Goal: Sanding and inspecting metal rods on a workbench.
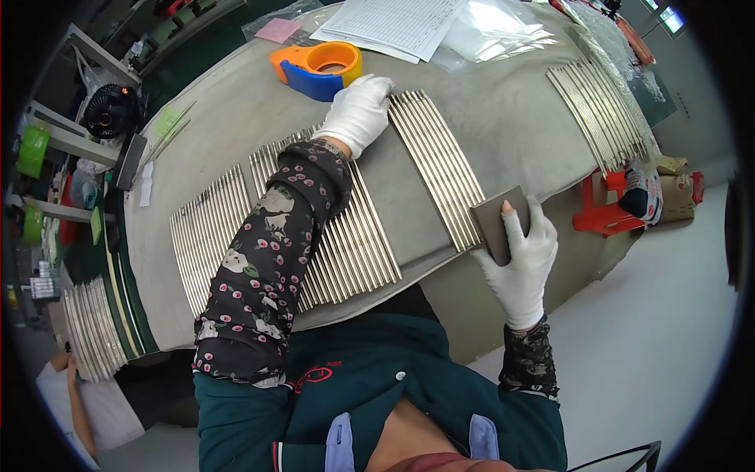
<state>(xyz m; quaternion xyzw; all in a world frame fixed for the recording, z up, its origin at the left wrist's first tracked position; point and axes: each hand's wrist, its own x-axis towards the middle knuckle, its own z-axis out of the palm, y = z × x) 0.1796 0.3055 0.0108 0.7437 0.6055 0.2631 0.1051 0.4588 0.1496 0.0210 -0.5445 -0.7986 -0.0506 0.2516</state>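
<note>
Both my hands wear white gloves; the right one leaves a fingertip bare. My right hand grips a flat, dark grey-brown block against the near ends of a row of shiny metal rods. At that row's far end is my left hand, fingers curled beside the leftmost rod's tip. What they pinch, if anything, is hidden. My left forearm, in a dark patterned sleeve, crosses above a wider row of rods and covers part of it. Another row of rods lies further left.
An orange and blue tape dispenser stands beyond my left hand. Papers and clear plastic bags lie at the far edge. More rods rest at the right, above a red stool. A person is at the lower left.
</note>
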